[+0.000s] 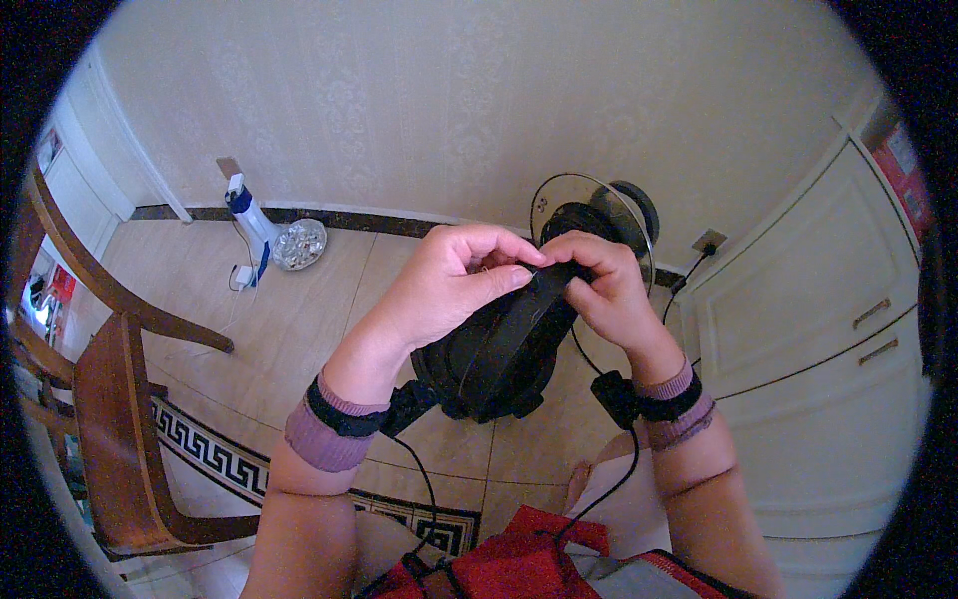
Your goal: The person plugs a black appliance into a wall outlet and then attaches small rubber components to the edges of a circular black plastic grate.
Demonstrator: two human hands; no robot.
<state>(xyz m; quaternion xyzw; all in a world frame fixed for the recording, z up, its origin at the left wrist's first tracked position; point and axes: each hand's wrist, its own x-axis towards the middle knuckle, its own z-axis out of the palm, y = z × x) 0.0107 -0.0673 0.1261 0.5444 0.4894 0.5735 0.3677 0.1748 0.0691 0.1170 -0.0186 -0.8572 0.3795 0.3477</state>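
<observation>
A black thing (504, 344) with a long raised fold hangs or stands below my hands, over the tiled floor. Its kind is unclear; it could be fabric or thin plastic. My left hand (464, 275) pinches its upper edge between thumb and forefinger. Close beside it, my right hand (601, 285) has curled fingers and a bent thumb closed on the same edge. The fingertips of both hands nearly meet there. What lies between them is mostly hidden.
Behind the black thing, dark round objects (629, 215) and a thin metal hoop stand by the wall. White cabinets (798, 290) rise at the right, a wooden chair (125, 419) at the left. A clear bowl (299, 245) sits on the floor. Cables run from my wrist straps.
</observation>
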